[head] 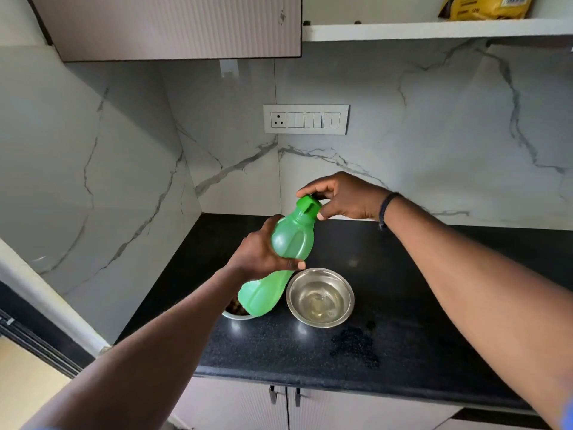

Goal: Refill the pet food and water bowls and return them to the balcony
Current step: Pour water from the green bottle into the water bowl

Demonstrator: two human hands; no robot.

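A green plastic bottle point(290, 240) hangs tilted above the black counter point(418, 321), cap end up and away from me. My left hand point(263, 254) grips its waist. My right hand point(344, 197) pinches the green cap point(308, 205) with thumb and fingers. Below the bottle's base, a steel bowl point(320, 297) holds clear water. A second steel bowl point(236, 311) with brown pet food sits left of it, mostly hidden behind the bottle and my left forearm.
A wet patch point(356, 346) darkens the counter right of the water bowl. A switch panel point(306, 119) is on the marble wall. A yellow bag point(486, 7) lies on the white shelf above. Cabinet doors with handles point(285, 395) are below the counter edge.
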